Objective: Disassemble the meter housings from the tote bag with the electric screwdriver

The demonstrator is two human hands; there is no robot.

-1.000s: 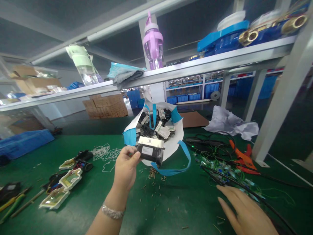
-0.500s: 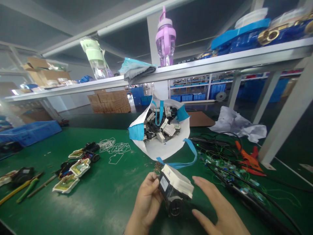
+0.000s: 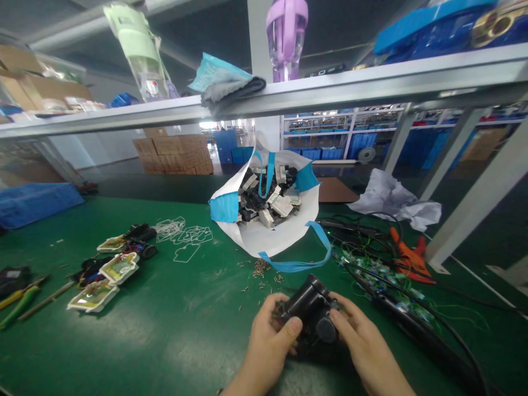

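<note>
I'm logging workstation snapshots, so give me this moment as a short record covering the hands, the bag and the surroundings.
Held item: black device, between both hands
Left hand: grip on its left side, thumb uppermost
Right hand: grip on its right side, at a round part
Bag: white and blue, open, holding black and off-white parts
Before the bag: small screw-like pieces, scattered
To the left: pale casings, white loops
To the right: tangled wires, orange clamp
Shelf above: green bottle, purple bottle
</note>
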